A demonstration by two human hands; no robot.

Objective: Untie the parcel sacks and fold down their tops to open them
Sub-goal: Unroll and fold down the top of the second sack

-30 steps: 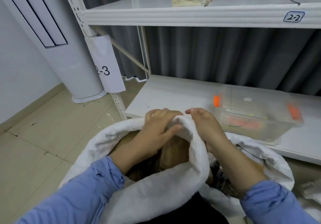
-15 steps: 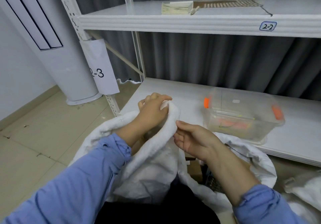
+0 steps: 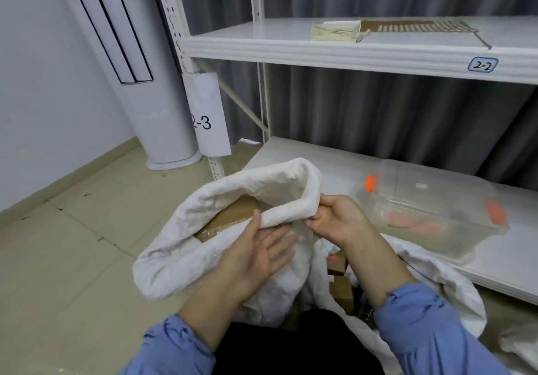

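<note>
Sack (image 3: 256, 188) on floor at lower shelf's front edge, untied, rim mostly rolled. Your right hand (image 3: 339, 221) pinches cuff; left hand (image 3: 262, 253) flat, fingers spread, gripping nothing. Near side still unfolded.

A parcel storeroom or sorting depot: white steel racking (image 3: 361, 54) carries handwritten bay labels "2-2" (image 3: 482, 65) and "2-3" (image 3: 208, 112), and a white sack (image 3: 221, 211) of taped cardboard boxes (image 3: 230, 220) stands on the tiled floor (image 3: 67, 243)

Shelf-edge tag (image 3: 482, 65) reads "2-2"; upright's paper sign (image 3: 210, 115) apparently "2-3".
</note>
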